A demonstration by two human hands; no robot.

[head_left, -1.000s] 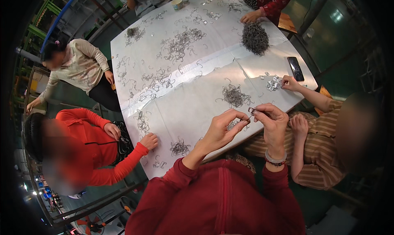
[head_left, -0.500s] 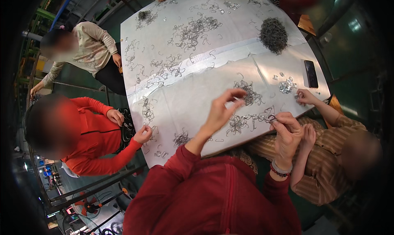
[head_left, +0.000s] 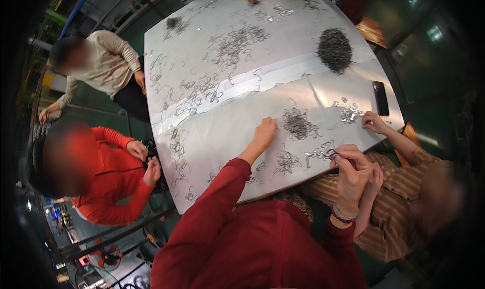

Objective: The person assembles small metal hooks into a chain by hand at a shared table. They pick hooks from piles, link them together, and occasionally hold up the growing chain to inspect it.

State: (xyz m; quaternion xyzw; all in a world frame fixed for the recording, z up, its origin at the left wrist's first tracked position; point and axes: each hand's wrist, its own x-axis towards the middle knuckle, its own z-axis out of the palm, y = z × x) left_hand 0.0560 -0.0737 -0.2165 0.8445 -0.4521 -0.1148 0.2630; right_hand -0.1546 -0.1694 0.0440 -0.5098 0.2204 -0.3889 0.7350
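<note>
Above the table's near edge, my right hand (head_left: pixel 352 170) is closed, pinching a small dark bent wire piece (head_left: pixel 332 154) between thumb and fingertips. My left hand (head_left: pixel 264 133) is low over the white tabletop (head_left: pixel 237 122), fingers curled together. What those fingers hold, if anything, is hidden. Just right of it lies a heap of bent wire hooks (head_left: pixel 298 124). A smaller wire heap (head_left: pixel 287 161) sits between my hands, close to the edge. Beside my right fingertips is a loose strip of wire pieces (head_left: pixel 319 152).
To my right, a person in a striped shirt (head_left: pixel 396 200) reaches toward shiny small metal pieces (head_left: pixel 349 113) near a black phone (head_left: pixel 381 98). A large dark wire pile (head_left: pixel 334 50) stands farther back. People in red (head_left: pixel 113 173) and a pale top (head_left: pixel 112 59) sit left.
My left hand has come down and left, away from above the wire heap, its fingers closing. My right hand stays nearly in place. The person in red has drawn a hand back from the table.
</note>
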